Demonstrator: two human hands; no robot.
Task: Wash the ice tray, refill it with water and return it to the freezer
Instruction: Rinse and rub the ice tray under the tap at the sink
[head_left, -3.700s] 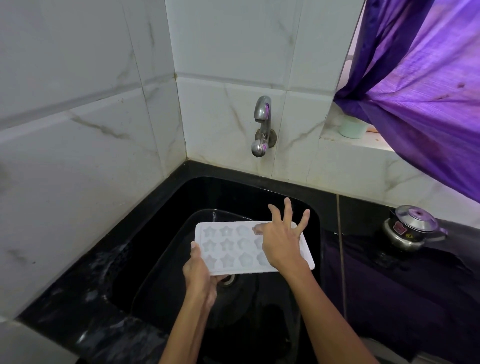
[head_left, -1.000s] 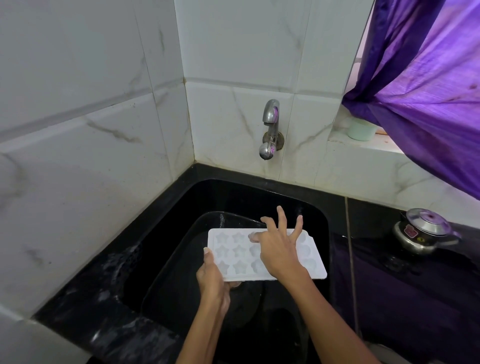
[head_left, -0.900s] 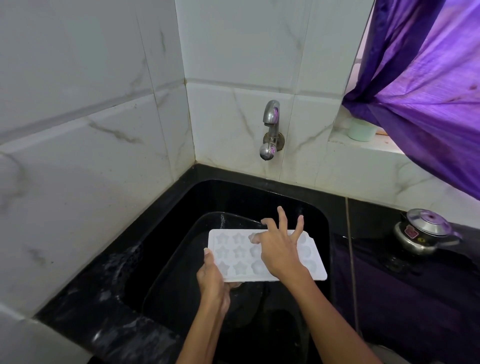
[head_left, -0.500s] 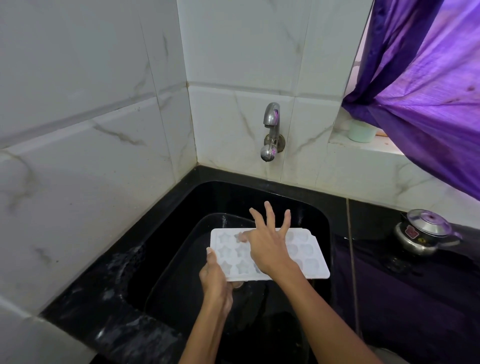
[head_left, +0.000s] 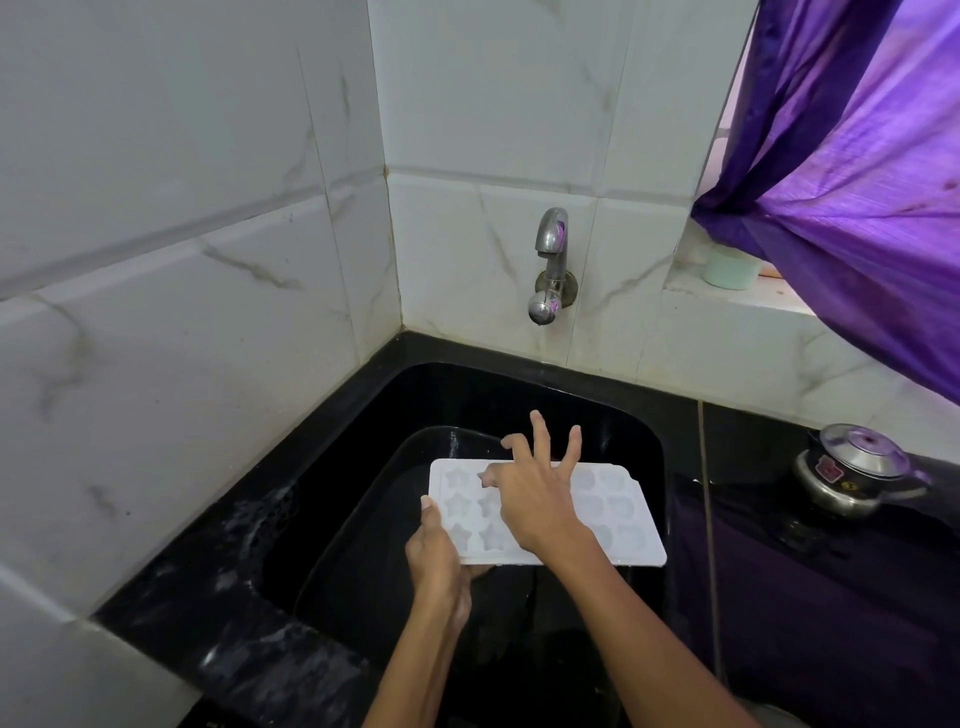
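right hand (head_left: 535, 506) is spread flat over the middle of the ice tray (head_left: 618, 519), fingers straight and fanned out, index tip poking into one of the star pockets, so it's rubbing, not gripping. left hand (head_left: 436, 556) does the actual holding, thumb on top of the near-left edge, the other fingers tucked underneath. the tray sits roughly level above the black sink (head_left: 597, 410), long axis running left to right. the bit that matters imo: the tap (head_left: 548, 280) is straight back on the wall behind the tray, with no water visible running from it, and the free right hand is the one closer to it. steel pot (head_left: 852, 473) sits off on the right counter, purple curtain (head_left: 857, 208) above
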